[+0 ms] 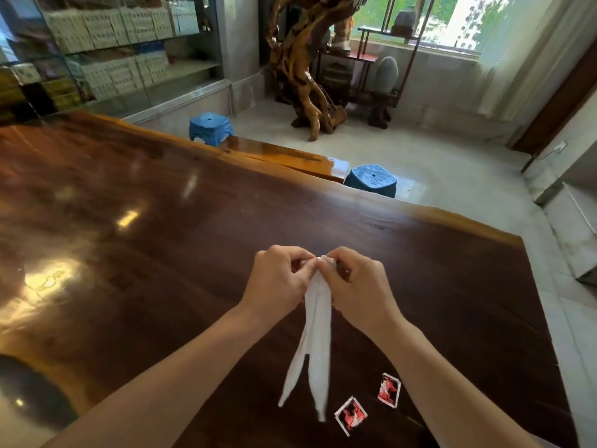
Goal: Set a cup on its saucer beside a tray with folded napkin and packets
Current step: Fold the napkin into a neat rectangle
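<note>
A large, glossy dark wooden desk (161,221) fills most of the view, its polished top throwing back bright patches of light, with pale floor tiles beyond its far edge. Two blue plastic stools (210,128) stand on that floor just past the desk, and behind them rise a gnarled carved wood sculpture (303,66) and glass-fronted shelves of boxes (109,53). Above the near part of the desk, the left hand (277,282) and the right hand (355,286) meet almost knuckle to knuckle, fingers curled in tight, both pinching the top end of a white napkin (318,337). The napkin hangs down from that shared grip toward the camera in long, narrow folded strips that part into two tails at the bottom. On the desk just right of the tails lie two small red-and-white packets (351,416), near each other but apart, flat on the wood.
</note>
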Demonstrator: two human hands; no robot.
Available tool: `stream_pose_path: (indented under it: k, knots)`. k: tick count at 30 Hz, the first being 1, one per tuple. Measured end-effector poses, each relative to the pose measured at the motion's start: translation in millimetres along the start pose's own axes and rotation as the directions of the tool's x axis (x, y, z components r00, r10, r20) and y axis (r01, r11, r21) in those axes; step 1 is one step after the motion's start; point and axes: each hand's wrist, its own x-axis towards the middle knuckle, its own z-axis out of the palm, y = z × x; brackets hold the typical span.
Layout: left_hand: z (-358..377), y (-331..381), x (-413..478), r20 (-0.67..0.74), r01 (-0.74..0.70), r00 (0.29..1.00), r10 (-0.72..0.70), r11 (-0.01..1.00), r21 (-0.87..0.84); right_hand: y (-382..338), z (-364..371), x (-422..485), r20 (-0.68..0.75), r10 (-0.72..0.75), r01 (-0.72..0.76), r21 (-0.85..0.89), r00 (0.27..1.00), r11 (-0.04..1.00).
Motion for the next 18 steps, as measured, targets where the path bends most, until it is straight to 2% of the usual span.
stream_pose_path:
  k: [3, 7, 10, 15, 18]
  knots:
    - [3, -4, -5, 0.111, 0.197, 0.978, -0.176, 0.953, -0.229, -1, 3, -7, -0.033, -0.048, 0.047, -0.032, 0.998, 0.998]
    - [4, -7, -9, 0.256, 0.368, 0.924, -0.283, 0.838, -0.403, 0, 10, -13, 0.029, -0.146, 0.149, -0.181, 0.989, 0.972]
    - [4, -7, -11, 0.26, 0.377, 0.921, -0.29, 0.827, -0.416, -1, 20, -20, 0.132, -0.133, 0.164, -0.266, 0.982, 0.95]
    - [3, -17, -18, 0.262, 0.382, 0.918, -0.298, 0.841, -0.383, -3, 28, -31, 0.19, -0.115, 0.174, -0.333, 0.975, 0.927]
    - [3, -15, -22, 0.244, 0.393, 0.917, -0.317, 0.824, -0.408, -3, 32, -37, 0.175, -0.152, 0.201, -0.314, 0.973, 0.928]
